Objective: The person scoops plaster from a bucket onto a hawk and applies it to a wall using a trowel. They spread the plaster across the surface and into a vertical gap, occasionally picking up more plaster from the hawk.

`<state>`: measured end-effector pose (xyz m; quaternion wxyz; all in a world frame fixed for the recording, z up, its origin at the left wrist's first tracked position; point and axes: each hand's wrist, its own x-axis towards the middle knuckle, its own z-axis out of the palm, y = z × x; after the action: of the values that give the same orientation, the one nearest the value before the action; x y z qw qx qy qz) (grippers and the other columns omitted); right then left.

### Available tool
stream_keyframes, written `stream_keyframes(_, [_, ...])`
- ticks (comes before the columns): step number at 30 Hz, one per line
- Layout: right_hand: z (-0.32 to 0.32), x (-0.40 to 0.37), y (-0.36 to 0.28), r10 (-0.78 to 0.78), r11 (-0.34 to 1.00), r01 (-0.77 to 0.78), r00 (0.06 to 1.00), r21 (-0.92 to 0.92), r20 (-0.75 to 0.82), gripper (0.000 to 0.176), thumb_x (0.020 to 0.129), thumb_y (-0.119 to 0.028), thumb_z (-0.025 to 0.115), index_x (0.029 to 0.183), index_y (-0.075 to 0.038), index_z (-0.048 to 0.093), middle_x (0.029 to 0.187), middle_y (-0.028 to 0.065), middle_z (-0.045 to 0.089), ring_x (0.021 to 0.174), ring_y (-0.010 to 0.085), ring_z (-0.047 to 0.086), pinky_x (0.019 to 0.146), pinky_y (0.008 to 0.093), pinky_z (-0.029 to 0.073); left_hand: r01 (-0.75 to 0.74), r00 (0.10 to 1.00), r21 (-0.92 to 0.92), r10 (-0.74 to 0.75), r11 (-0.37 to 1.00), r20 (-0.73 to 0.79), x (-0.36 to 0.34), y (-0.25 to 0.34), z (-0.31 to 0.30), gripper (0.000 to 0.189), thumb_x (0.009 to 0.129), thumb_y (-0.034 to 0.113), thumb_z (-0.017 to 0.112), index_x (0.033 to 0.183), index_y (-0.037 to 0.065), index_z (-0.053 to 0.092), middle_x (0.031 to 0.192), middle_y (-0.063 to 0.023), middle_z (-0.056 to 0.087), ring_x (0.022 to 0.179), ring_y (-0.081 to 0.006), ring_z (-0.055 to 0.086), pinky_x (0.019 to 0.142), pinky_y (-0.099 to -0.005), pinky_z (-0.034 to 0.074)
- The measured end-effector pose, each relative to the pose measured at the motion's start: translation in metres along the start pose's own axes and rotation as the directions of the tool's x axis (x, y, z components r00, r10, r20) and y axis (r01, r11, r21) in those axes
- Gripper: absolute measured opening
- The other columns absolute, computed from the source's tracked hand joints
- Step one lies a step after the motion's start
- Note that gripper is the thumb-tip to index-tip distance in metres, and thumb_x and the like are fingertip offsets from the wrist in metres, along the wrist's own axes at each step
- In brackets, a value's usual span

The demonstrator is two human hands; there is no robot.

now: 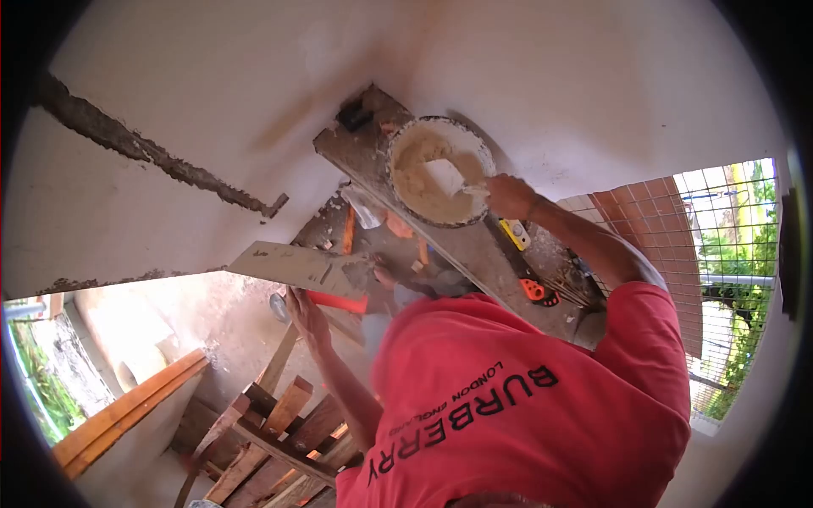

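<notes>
My left hand (310, 320) is closed at the edge of a flat, grey, plaster-smeared board (292, 266), holding it out level near the wall; its fingers are partly hidden below it. A trowel (445, 176) with a pale blade is gripped in my right hand (511, 198). Its blade lies over the wet, beige plaster (417, 179) inside a round bucket (396, 196). That bucket stands on a wooden plank (364, 168) in the corner. Close under the board shows a red-orange bar-like piece (340, 301).
A handsaw with an orange handle (539, 292) and a yellow level (515, 234) lie right of the plank. Stacked timber (288, 415) stands at lower left. A rough groove (161, 157) cuts the left wall. Wire mesh (720, 229) covers the right opening.
</notes>
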<state>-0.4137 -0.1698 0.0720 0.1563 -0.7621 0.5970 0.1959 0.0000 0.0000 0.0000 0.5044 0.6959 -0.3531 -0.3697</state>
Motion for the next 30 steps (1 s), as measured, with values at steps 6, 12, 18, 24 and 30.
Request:
stream_keyframes(6, [0.031, -0.006, -0.011, -0.081, 0.891, 0.105, 0.994, 0.442, -0.072, 0.029, 0.084, -0.024, 0.061, 0.092, 0.004, 0.065, 0.072, 0.0175, 0.066, 0.063, 0.0301, 0.065, 0.056, 0.0421, 0.052, -0.003, 1.0, -0.049, 0.004, 0.999, 0.026, 0.009, 0.004, -0.002, 0.052, 0.106, 0.041, 0.035, 0.127, -0.002, 0.054, 0.116, -0.0196, 0.062, 0.105, -0.03, 0.056, 0.094, -0.0377, 0.041])
stream_keyframes(12, [0.022, -0.038, -0.039, 0.032, 0.579, -0.198, 0.975, 0.791, 0.221, 0.026, 0.091, -0.022, 0.061, 0.085, 0.002, 0.061, 0.062, 0.0026, 0.054, 0.05, 0.0091, 0.051, 0.039, 0.0265, 0.041, -0.001, 0.996, -0.077, 0.007, 0.997, 0.085, 0.014, 0.013, 0.006, 0.051, 0.106, 0.038, 0.037, 0.129, -0.004, 0.052, 0.111, -0.0181, 0.064, 0.098, -0.0265, 0.06, 0.087, -0.0361, 0.045])
stream_keyframes(18, [0.011, -0.076, -0.03, 0.011, 0.403, -0.183, 0.981, 0.897, 0.195, 0.023, 0.094, -0.023, 0.06, 0.088, 0.0, 0.059, 0.065, 0.0003, 0.052, 0.05, 0.0071, 0.049, 0.039, 0.0246, 0.038, -0.095, 0.985, -0.227, 0.125, 0.969, 0.122, 0.024, 0.016, 0.03, 0.048, 0.106, 0.036, 0.037, 0.127, -0.004, 0.052, 0.116, -0.0161, 0.06, 0.104, -0.0254, 0.058, 0.091, -0.0363, 0.045])
stream_keyframes(24, [0.01, -0.127, 0.009, 0.088, 0.3, -0.158, 0.987, 0.941, 0.138, 0.028, 0.092, -0.028, 0.061, 0.086, -0.001, 0.062, 0.061, -0.0003, 0.05, 0.047, 0.0067, 0.044, 0.041, 0.0256, 0.034, -0.626, 0.766, 0.088, 0.59, 0.775, 0.254, 0.065, -0.006, 0.079, 0.044, 0.098, 0.032, 0.042, 0.118, -0.005, 0.056, 0.108, -0.022, 0.061, 0.099, -0.0395, 0.058, 0.086, -0.0441, 0.046])
stream_keyframes(30, [-0.08, -0.2, -0.007, 0.203, 0.594, -0.149, 0.979, 0.79, 0.032, 0.022, 0.09, -0.02, 0.058, 0.093, 0.001, 0.062, 0.07, 0.0074, 0.059, 0.057, 0.0142, 0.056, 0.053, 0.0308, 0.044, -0.779, 0.536, -0.139, 0.765, 0.611, 0.356, 0.095, -0.048, 0.183, 0.035, 0.094, 0.012, 0.044, 0.123, -0.003, 0.055, 0.121, -0.0274, 0.057, 0.113, -0.0468, 0.052, 0.095, -0.0507, 0.042])
